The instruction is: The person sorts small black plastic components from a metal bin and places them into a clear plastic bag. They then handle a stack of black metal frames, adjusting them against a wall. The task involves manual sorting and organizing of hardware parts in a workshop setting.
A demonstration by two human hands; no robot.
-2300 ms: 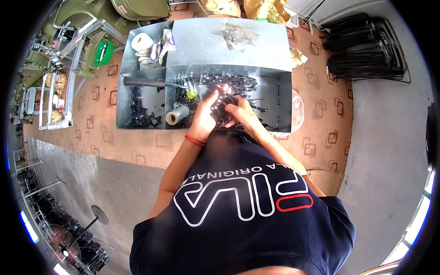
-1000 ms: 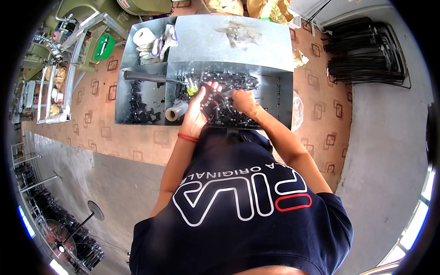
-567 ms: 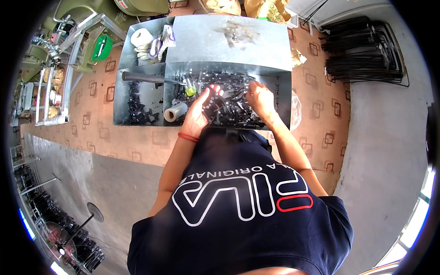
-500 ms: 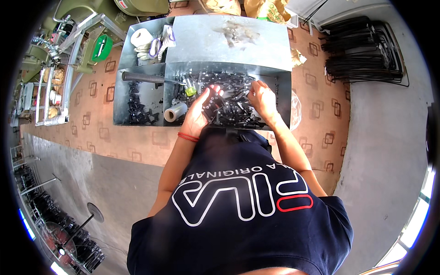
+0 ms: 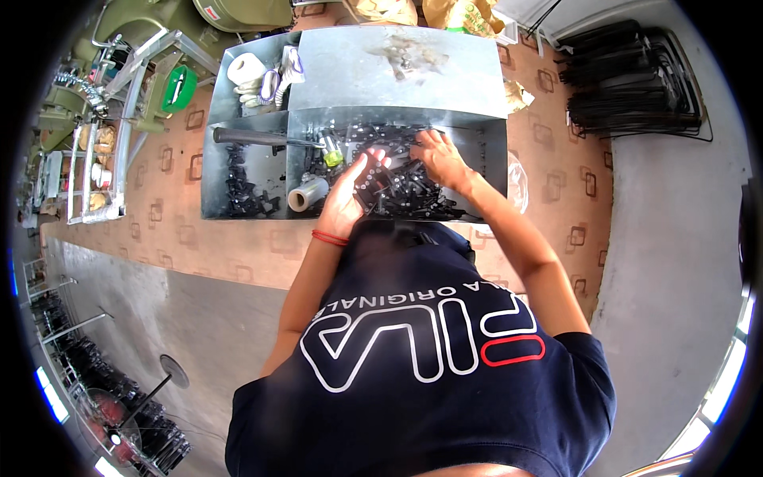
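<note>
My left hand, with a red cord on its wrist, is cupped around a handful of small black parts with shiny round spots. These lie against the palm and fingers, low over the front compartment. To the right, my right hand reaches down to the pile of loose black parts. Its fingers are bent and drawn together at the pile; whatever is between the fingertips is too small to tell. Beside my left hand lie a roll of clear film and a small clear and yellow-green item.
The grey metal tray has several compartments. A dark-handled tool lies across a divider. Behind it are a white roll and gloves. A flat metal panel covers the back right. A metal frame stands left.
My right hand has moved left and lower into the pile, its fingers now reaching toward my left hand. The left hand keeps its handful in nearly the same place.
</note>
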